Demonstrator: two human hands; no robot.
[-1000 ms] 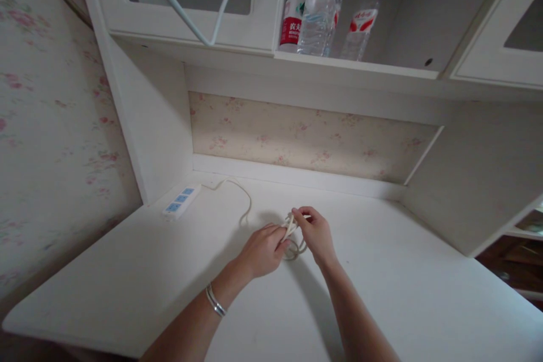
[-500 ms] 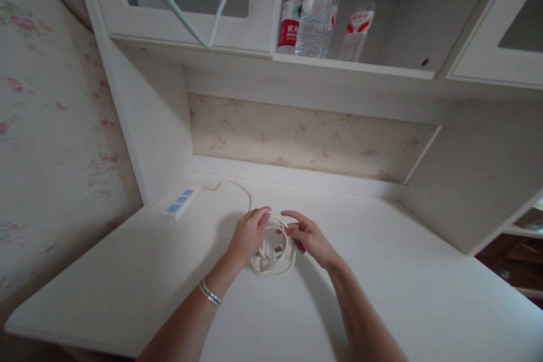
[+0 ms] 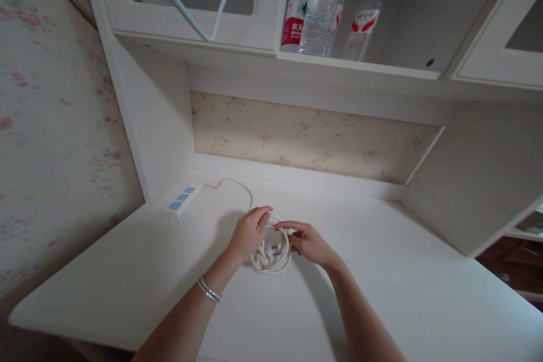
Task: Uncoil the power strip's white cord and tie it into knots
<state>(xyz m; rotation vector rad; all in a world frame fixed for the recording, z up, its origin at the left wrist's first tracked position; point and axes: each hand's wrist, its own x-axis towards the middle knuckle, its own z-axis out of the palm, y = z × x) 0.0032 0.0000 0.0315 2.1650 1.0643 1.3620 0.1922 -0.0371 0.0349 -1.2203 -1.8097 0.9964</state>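
Observation:
A white power cord is looped into a loose coil on the white desk. On the coil's left side, my left hand is closed around the loops, its thumb and fingers meeting near the top. My right hand grips the right side, with the index finger reaching across the top of the loops. Metal prongs of a plug show inside the coil; the rest of the plug is partly hidden. From the coil the cord runs back to a white power strip with blue socket faces, lying at the left.
Above the desk, a cabinet shelf holds several plastic bottles. A pale blue bent rod or tube hangs before the upper left cabinet door. White side panels bound the desk left and right.
My right hand's fingers have closed in on the coil from the right, and its index finger has come down onto the loops. My left hand keeps its hold.

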